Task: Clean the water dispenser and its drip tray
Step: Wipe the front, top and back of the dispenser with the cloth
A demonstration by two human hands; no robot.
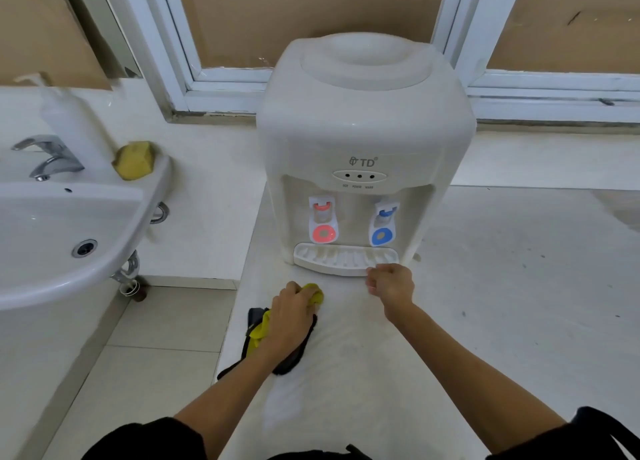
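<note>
Head view: right hand pinches drip tray near-right edge; left hand clutches yellow cloth. A hard tug could spill tray water.

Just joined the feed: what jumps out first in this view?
A white water dispenser stands centre on the counter, red and blue taps above its drip tray. The right hand grips the tray's front right edge; the left hand holds a yellow cloth just before it.
</note>
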